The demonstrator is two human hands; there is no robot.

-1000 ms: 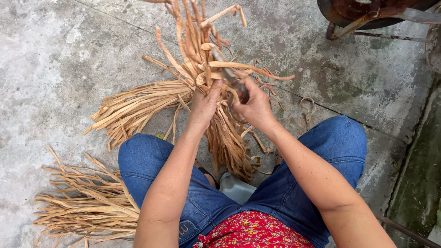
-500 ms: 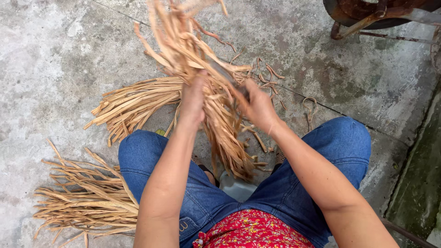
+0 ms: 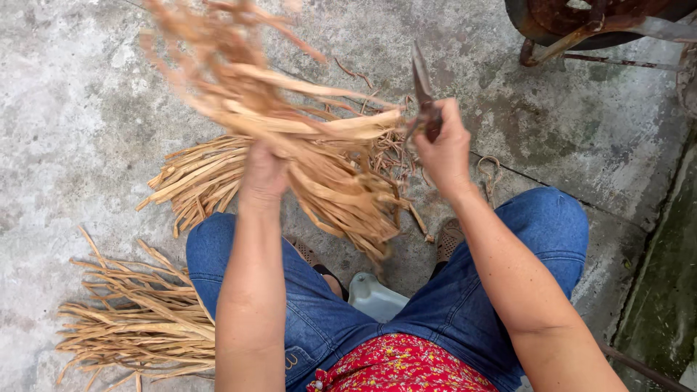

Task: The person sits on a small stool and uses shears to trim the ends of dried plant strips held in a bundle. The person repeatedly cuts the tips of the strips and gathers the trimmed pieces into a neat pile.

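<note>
A bundle of dry tan strips (image 3: 319, 152) hangs raised in front of the knees, blurred at its upper end, with a loose pile of strips (image 3: 196, 178) on the concrete floor (image 3: 65, 109) behind it at 9 o'clock and another heap (image 3: 131, 323) at 7 o'clock. A rusty metal frame (image 3: 581, 29) stands at 1 o'clock. The left hand (image 3: 263, 174) is clenched around the bundle's middle; the right hand (image 3: 444, 149), at 3 o'clock just beside the bundle, grips a dark knife (image 3: 422, 83) pointing up.
</note>
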